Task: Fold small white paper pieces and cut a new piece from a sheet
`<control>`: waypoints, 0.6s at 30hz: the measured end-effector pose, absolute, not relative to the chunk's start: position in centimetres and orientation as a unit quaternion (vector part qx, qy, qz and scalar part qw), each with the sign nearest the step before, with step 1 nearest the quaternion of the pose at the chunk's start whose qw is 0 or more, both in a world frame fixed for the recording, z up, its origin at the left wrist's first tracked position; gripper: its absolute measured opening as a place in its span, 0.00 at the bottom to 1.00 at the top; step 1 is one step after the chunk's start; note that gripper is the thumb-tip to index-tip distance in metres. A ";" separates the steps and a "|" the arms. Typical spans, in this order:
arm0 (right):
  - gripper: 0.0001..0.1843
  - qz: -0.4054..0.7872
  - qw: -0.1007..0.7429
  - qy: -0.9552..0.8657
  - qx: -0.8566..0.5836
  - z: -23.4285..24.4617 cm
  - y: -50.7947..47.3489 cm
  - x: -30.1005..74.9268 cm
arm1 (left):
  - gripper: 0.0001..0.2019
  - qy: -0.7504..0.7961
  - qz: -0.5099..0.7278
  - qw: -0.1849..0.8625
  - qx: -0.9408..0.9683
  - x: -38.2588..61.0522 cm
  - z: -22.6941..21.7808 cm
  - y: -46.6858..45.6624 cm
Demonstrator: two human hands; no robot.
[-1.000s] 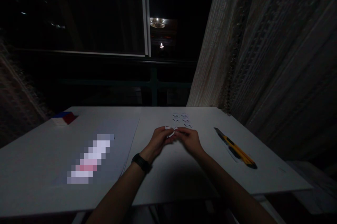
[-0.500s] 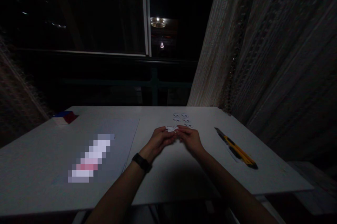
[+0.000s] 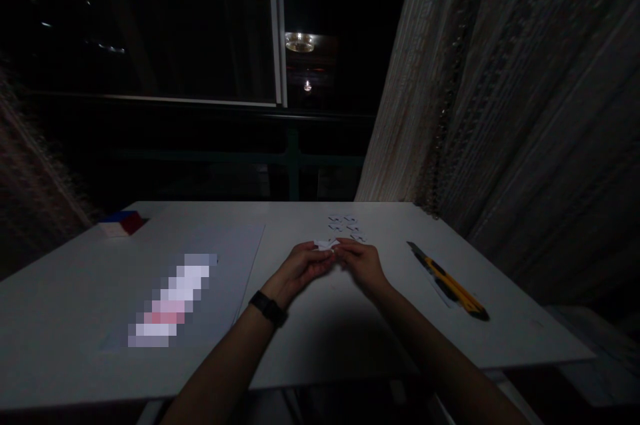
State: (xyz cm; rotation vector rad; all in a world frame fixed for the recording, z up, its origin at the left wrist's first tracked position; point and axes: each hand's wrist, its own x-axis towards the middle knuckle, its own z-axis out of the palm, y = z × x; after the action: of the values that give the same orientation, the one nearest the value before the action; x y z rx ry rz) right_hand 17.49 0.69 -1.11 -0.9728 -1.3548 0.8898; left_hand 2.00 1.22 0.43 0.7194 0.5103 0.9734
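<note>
A small white piece of folded paper (image 3: 326,245) is pinched between both hands above the middle of the table. My left hand (image 3: 303,268) grips its left side, thumb on top, with a black watch on the wrist. Closed on the paper's right side is my right hand (image 3: 363,262), its fingertips meeting the left ones. Just beyond the hands, several small white paper pieces (image 3: 353,228) with dark marks lie in short rows. My fingers cover part of the held paper.
On the white table (image 3: 310,358), a yellow and black utility knife (image 3: 453,285) lies at the right, blade out. Large paper sheets (image 3: 235,278) and a blurred-out patch are at the left. A blue, red and white cube (image 3: 120,224) sits far left. Curtains (image 3: 400,112) hang beside the window.
Both hands stay in nearly the same place, still holding the folded paper. The paper's visible shape shifts very slightly between the fingers.
</note>
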 end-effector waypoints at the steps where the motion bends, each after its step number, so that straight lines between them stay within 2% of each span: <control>1: 0.10 0.380 0.585 -0.582 -0.418 -1.1 0.6 17.5 | 0.12 0.237 0.450 0.793 0.334 2.0 0.4 1.3; 18: 0.09 0.390 0.552 -0.611 -0.413 -1.1 0.9 18.0 | 0.06 0.242 0.447 0.806 0.304 1.8 1.0 1.2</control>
State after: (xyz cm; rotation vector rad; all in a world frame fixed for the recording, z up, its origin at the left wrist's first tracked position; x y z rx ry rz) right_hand 17.99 0.89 -1.15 -0.9763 -1.4446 0.9224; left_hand 1.83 1.17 0.96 0.6505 0.5185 0.9557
